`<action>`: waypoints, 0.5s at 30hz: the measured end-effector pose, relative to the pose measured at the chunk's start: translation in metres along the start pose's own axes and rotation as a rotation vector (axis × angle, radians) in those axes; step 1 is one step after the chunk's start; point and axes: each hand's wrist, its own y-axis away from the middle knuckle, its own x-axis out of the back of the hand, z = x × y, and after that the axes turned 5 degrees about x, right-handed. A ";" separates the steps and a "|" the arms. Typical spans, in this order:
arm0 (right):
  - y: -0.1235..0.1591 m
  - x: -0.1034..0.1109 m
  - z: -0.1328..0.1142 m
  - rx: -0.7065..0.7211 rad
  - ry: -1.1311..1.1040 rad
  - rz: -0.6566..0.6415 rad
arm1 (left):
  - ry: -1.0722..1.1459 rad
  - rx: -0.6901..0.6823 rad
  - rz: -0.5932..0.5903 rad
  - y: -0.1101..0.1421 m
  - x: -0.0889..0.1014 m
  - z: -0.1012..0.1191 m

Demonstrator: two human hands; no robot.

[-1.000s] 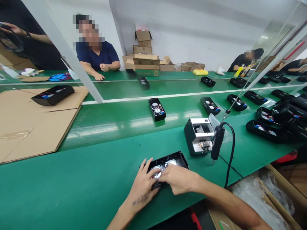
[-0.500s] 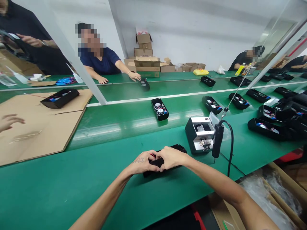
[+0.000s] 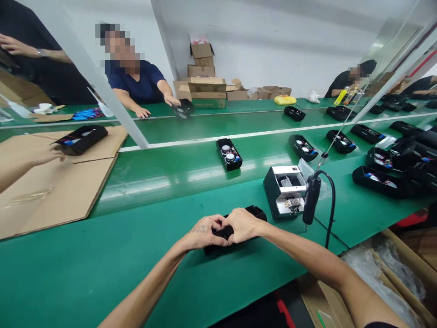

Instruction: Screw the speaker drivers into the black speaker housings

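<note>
A black speaker housing (image 3: pixel 218 247) lies on the green workbench (image 3: pixel 102 282) in front of me, mostly covered by my hands. My left hand (image 3: pixel 205 232) and my right hand (image 3: pixel 242 225) meet on top of it, fingers closing over its upper side. Any speakers inside it are hidden from this angle. A little to the right stands a black-and-silver screw feeder (image 3: pixel 283 191), and next to that hangs an electric screwdriver (image 3: pixel 311 200) on a black cable.
Open black housings with speakers (image 3: pixel 228 154) lie on the green conveyor beyond. A co-worker's hand (image 3: pixel 44 157) reaches over a cardboard sheet (image 3: pixel 51 191) at left. Across the line, a co-worker (image 3: pixel 133 79) holds a black housing (image 3: pixel 182 109). A plastic-lined carton (image 3: pixel 375 278) sits at lower right.
The housing has turned over since the oldest frame, its speakers no longer showing. My hands have moved from the speakers onto its top. The co-worker across the line has shifted a black housing left.
</note>
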 end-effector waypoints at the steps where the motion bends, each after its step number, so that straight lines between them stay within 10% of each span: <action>1: 0.002 0.002 -0.001 0.003 -0.001 -0.006 | -0.005 -0.005 0.001 0.000 0.001 0.001; 5: 0.039 0.000 -0.003 0.115 -0.008 0.205 | -0.029 -0.028 0.002 0.004 -0.002 -0.001; 8: 0.087 -0.023 0.010 0.078 -0.108 0.860 | -0.166 -0.147 0.138 0.015 -0.024 -0.011; 11: 0.129 -0.057 0.043 -0.330 0.037 1.616 | -0.408 -0.392 0.405 0.028 -0.059 -0.023; 15: 0.162 -0.077 0.099 -0.767 0.067 1.641 | -0.504 -0.524 0.654 0.038 -0.094 -0.031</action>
